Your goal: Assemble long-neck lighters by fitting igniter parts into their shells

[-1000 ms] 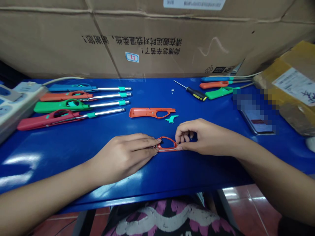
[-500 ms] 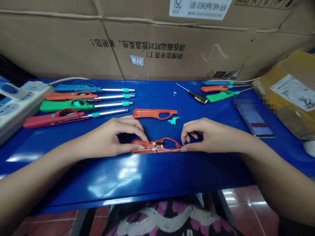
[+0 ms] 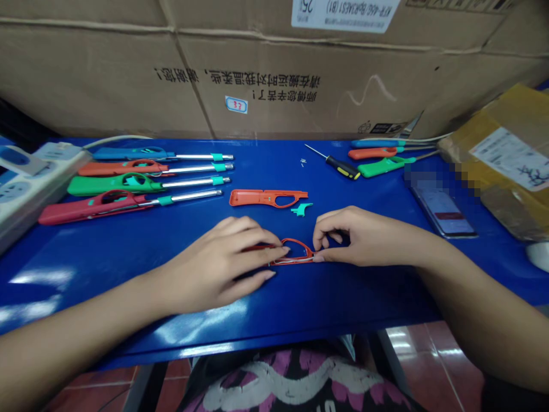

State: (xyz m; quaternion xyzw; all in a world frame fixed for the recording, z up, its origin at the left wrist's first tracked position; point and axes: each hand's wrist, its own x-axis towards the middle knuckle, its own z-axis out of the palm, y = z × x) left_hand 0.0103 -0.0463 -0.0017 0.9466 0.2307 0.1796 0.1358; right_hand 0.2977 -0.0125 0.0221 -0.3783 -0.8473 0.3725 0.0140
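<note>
In front of me lies an orange half shell of a long-reach lighter [image 3: 306, 247], its loop-shaped opening and a white wire visible. Its left part is hidden under my left hand [image 3: 234, 260]. That hand's fingers stretch across the shell with their tips at the loop's left side, and the thumb is apart, beside the near edge. My right hand [image 3: 343, 237] pinches the shell's right end between thumb and finger. Beyond it lie the matching orange shell half [image 3: 257, 198] and a small teal trigger [image 3: 302, 209].
Several assembled lighters, such as a red one [image 3: 92, 207], lie at left beside a white power strip [image 3: 47, 171]. A screwdriver [image 3: 343, 167], handles with thin rods, including a green one [image 3: 381, 167], and a phone [image 3: 448, 209] are at right. A cardboard box [image 3: 120, 86] stands behind.
My left hand has moved right from the shell's left end and now covers its middle, with the thumb away from the fingers. My right hand keeps its pinch on the right end.
</note>
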